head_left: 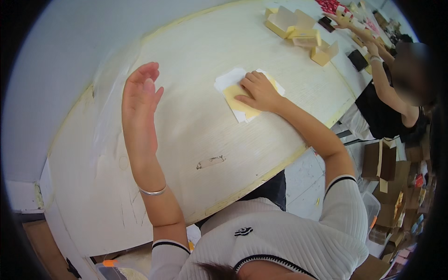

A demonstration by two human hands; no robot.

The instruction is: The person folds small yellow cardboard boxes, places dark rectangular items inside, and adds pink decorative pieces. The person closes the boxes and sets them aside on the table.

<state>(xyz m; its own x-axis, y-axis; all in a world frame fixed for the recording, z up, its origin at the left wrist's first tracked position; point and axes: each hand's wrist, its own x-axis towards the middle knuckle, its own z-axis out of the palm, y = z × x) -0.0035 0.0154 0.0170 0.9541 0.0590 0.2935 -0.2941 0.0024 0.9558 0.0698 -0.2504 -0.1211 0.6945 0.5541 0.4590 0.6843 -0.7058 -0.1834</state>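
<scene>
A flat, unfolded piece of cardboard [232, 94], yellow in the middle with white flaps, lies on the white table [196, 126]. My right hand [261, 92] rests palm down on its right part, thumb apart from the slightly bent fingers, and hides some of it. My left hand [141, 95] is raised over the left part of the table, away from the cardboard. Its fingers are loosely curled and apart, with nothing in them. A silver bangle [153, 192] circles my left forearm.
At the far right of the table stand several open yellow boxes [298, 31]. A co-worker [389, 100] beyond them reaches toward a dark box [358, 60] and red items [332, 6]. Brown cardboard boxes [379, 161] fill the floor at right. A wall [70, 60] borders the table at left.
</scene>
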